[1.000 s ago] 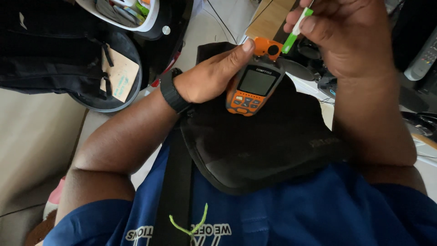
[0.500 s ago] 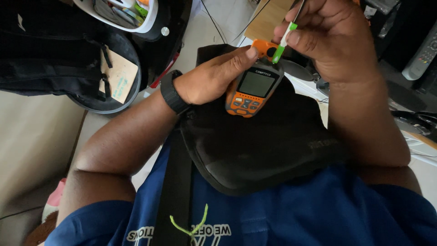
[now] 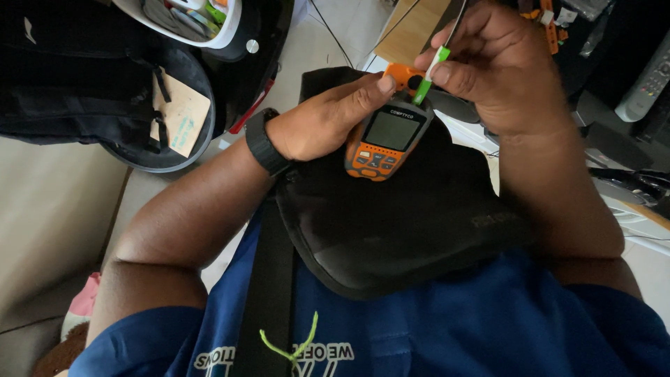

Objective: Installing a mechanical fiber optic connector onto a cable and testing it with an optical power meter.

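We are gripping the orange handheld meter [image 3: 385,138] in our left hand [image 3: 321,126], over the black pouch [image 3: 398,223]; our right hand [image 3: 499,66] is pinching the green connector [image 3: 429,70], tip angling down-left, touching the meter's top port

remote control [image 3: 649,84] cut by right edge

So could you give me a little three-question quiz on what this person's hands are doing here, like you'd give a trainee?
1. True or false: the left hand holds the orange handheld meter.
2. The right hand pinches what? A) green connector B) remote control C) backpack
3. What does the meter rest over?

Key: 1 true. 2 A. 3 The black shoulder bag on the person's lap.
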